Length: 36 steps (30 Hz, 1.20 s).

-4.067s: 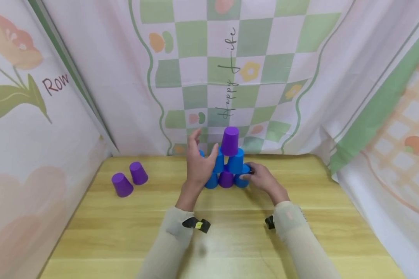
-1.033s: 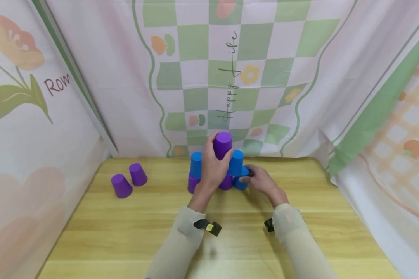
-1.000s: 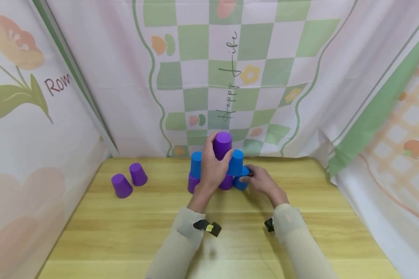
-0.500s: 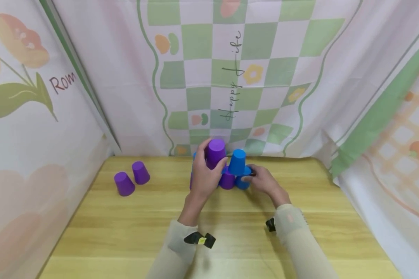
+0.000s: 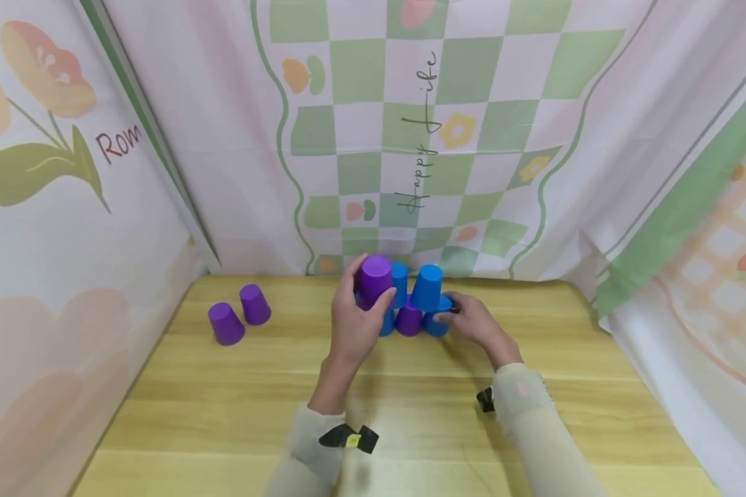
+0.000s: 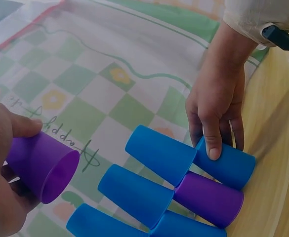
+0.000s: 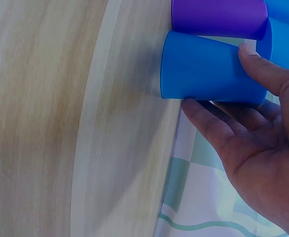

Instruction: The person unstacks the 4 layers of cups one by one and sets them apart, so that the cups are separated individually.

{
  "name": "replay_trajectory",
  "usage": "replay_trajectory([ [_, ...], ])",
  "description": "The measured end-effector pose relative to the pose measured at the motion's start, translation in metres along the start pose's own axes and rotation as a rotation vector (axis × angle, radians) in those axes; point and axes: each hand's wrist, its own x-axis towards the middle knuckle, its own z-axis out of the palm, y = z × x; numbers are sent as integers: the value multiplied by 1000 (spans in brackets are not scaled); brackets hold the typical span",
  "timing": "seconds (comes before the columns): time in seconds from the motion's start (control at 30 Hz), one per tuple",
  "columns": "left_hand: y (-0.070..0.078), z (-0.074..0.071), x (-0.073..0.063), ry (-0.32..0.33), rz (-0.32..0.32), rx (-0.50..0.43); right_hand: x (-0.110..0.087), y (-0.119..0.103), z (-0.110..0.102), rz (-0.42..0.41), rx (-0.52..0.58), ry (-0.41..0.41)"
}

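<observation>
My left hand (image 5: 354, 331) grips an upside-down purple cup (image 5: 376, 279) between thumb and fingers, in front of the stack's left part. In the left wrist view this purple cup (image 6: 45, 165) hangs apart from the stack, its mouth showing. Blue cups (image 6: 159, 155) form the upper row, over a lower row with a purple cup (image 6: 208, 197) and blue ones. My right hand (image 5: 479, 324) holds the lower row's right-end blue cup (image 5: 435, 324). Thumb and fingers lie on opposite sides of that blue cup (image 7: 211, 69) in the right wrist view. My left hand hides the stack's left end.
Two upside-down purple cups (image 5: 226, 324) stand apart on the left of the wooden table (image 5: 410, 428). A checked curtain (image 5: 404, 138) hangs right behind the stack, and more patterned cloth closes off both sides.
The purple cup stood atop the upper row, with my left hand open beside it. That hand gripped it and has carried it left and lower. My right hand stays at its blue cup.
</observation>
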Motion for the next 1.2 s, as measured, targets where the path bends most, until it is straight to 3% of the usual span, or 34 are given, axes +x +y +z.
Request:
replay_trajectory([
  [0.47,-8,-22,-3,47,-48,0,1,2,0,-17,2,-4],
  [1.2,-40,-57,-7,156,-143,58,2,2,1,-7,20,-21],
])
